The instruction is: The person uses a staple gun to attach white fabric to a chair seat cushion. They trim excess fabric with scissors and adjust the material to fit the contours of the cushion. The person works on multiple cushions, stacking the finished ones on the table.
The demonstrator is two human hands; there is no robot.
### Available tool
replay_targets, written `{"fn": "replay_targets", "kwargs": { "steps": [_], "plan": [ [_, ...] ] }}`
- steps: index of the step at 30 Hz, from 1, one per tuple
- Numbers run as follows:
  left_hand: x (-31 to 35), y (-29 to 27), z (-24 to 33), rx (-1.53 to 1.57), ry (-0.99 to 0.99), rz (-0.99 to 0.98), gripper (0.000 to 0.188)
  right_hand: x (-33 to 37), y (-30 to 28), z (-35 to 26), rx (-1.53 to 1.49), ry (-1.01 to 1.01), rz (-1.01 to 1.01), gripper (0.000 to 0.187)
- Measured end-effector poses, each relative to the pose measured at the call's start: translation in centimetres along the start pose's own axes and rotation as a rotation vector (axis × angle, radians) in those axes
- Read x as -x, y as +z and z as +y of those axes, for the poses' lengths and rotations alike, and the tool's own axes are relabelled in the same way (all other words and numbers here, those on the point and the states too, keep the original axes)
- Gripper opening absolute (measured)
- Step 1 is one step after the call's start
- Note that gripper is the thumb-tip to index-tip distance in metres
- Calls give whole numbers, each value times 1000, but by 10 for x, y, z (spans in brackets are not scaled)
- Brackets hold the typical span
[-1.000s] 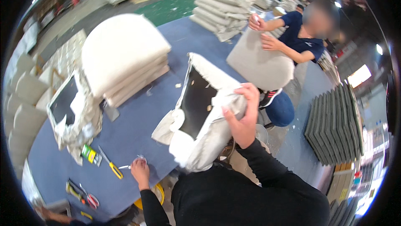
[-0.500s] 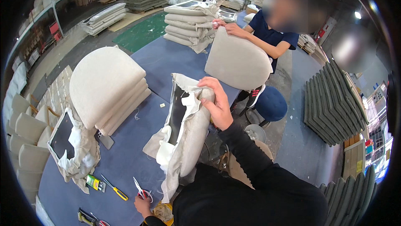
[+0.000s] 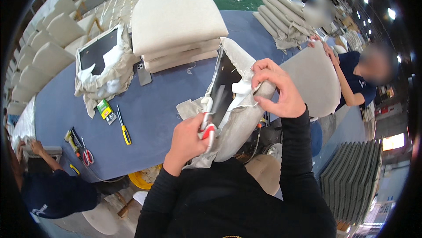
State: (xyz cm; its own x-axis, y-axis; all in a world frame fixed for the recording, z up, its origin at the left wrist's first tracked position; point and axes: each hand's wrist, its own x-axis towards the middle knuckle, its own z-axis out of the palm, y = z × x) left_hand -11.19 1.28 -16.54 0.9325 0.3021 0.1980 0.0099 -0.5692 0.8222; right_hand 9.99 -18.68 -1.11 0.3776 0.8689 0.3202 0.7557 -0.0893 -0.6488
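Observation:
My left hand (image 3: 187,141) is closed on a pair of scissors (image 3: 209,131) with red and white handles. Their blurred blades point up along the dark underside board (image 3: 220,73) of a beige upholstered seat cushion (image 3: 239,128). That cushion stands tilted on its side in front of me, with white padding (image 3: 240,88) showing along the loose cover edge. With thumb and fingers bent, my right hand (image 3: 281,90) grips the beige cover fabric at the upper right of the cushion. A loose flap of fabric (image 3: 188,108) hangs by the scissors.
Beige cushions (image 3: 178,18) are stacked beyond, beside an unfinished cushion (image 3: 101,58) and a phone (image 3: 143,74). A screwdriver (image 3: 125,128), green-yellow box (image 3: 105,111) and second scissors (image 3: 88,156) lie on the blue table (image 3: 149,150). Co-workers handle a cushion (image 3: 314,82) at right and work at left.
My left hand has lifted the scissors off the table up to the cushion's open edge. My right hand keeps hold of the cover. The view has turned, bringing a co-worker at left into sight.

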Motion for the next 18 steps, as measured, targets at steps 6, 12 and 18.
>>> {"fn": "replay_targets", "kwargs": {
  "steps": [6,12,18],
  "plan": [
    [-13,-3,26,-173,170,-83,51,-36,-7,-11,81,-23,-274,16],
    [-8,10,26,-225,164,-96,56,-49,-24,19,-206,147,-315,17],
    [-22,14,24,-250,166,-48,50,-56,-25,28,-432,321,-286,15]
  ]
}}
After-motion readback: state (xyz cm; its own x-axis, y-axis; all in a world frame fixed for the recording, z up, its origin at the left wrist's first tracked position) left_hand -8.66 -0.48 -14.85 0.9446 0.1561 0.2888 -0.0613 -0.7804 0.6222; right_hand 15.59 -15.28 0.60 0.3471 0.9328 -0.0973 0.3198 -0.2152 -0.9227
